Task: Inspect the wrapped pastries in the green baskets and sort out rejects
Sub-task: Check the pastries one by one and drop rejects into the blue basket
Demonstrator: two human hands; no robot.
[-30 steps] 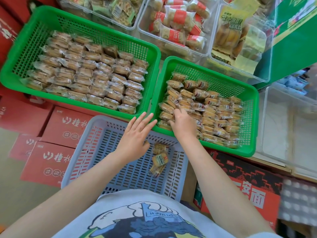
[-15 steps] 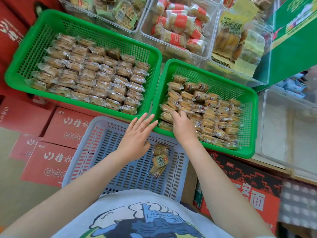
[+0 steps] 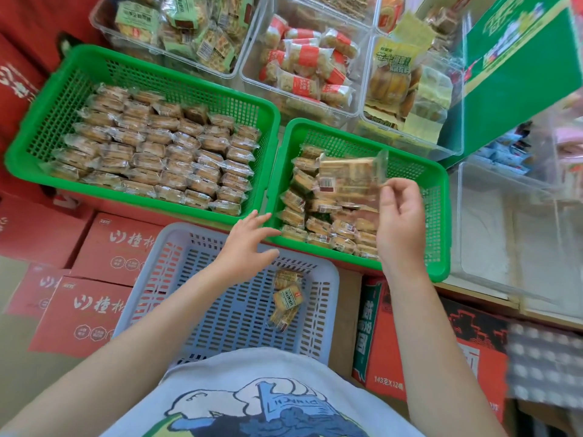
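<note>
Wrapped pastries (image 3: pixel 164 152) fill two green baskets, the left green basket (image 3: pixel 274 127) packed in rows and the right green basket (image 3: pixel 441 184) piled along its left side; both rest on red cartons (image 3: pixel 94 241) stacked on the floor in what looks like a shop stockroom. Behind them stand clear plastic bins (image 3: pixel 315 99) of other packaged snacks, and a green carton (image 3: pixel 520 74) rises at the right. A blue-grey basket (image 3: pixel 328 279) sits nearest the person, three wrapped pastries lying in it. The right hand (image 3: pixel 400 222) pinches one raised pastry (image 3: pixel 350 181) by its clear wrapper edge, held above the right green basket — it hides part of the pile. The left hand (image 3: pixel 246 244) hovers over the blue-grey basket's far rim, fingers spread — holding nothing.
</note>
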